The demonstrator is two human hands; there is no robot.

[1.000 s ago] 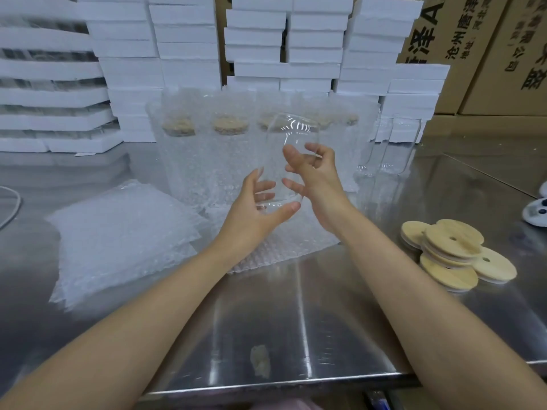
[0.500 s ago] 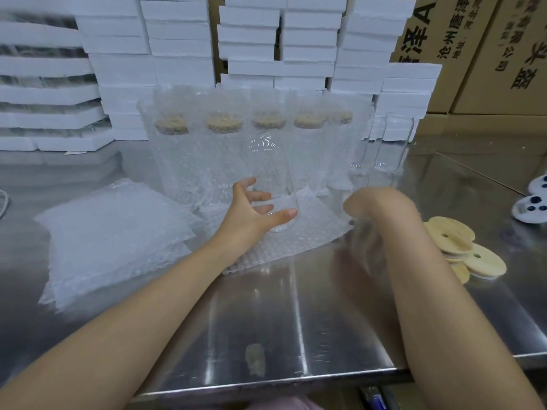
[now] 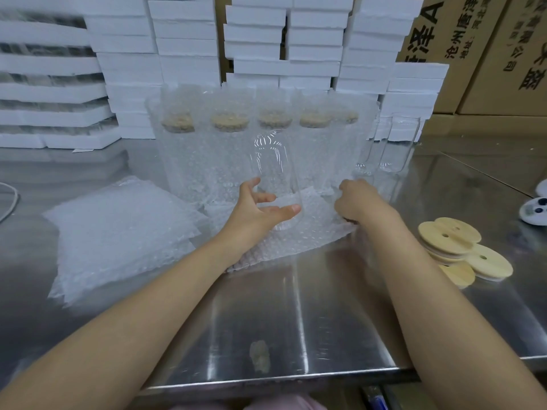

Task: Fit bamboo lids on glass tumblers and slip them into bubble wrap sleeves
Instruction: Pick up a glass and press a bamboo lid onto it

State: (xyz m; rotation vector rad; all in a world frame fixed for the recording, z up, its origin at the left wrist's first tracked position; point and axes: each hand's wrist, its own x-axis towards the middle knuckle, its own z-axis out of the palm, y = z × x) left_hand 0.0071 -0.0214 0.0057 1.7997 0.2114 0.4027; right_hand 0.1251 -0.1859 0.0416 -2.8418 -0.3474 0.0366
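Several spare bubble wrap sleeves (image 3: 118, 232) lie stacked at far left on the steel table (image 3: 296, 321). Centre left, the left hand (image 3: 254, 211) grips the lower part of a glass tumbler (image 3: 275, 173), thumb across the front and fingers round the back. The tumbler stands roughly upright over a flat sleeve (image 3: 296, 244) spread on the table, and no lid shows on it. Behind stands a row of wrapped tumblers (image 3: 231, 149), each capped in bamboo. Centre right, the right hand (image 3: 358, 202) sits at the flat sleeve's right edge with its fingers curled under and out of sight; whether they pinch the film cannot be told. Far right, loose bamboo lids (image 3: 461, 247) lie in an overlapping pile, well apart from the held tumbler, and bare tumblers (image 3: 399, 143) wait behind. Capping appears to precede sleeving, so a lid should probably be seated squarely on the rim first. For sleeving, the right hand would do well to hold the sleeve's mouth open while the left feeds the tumbler in base-first, gripping low and firmly, since smooth glass may slip.
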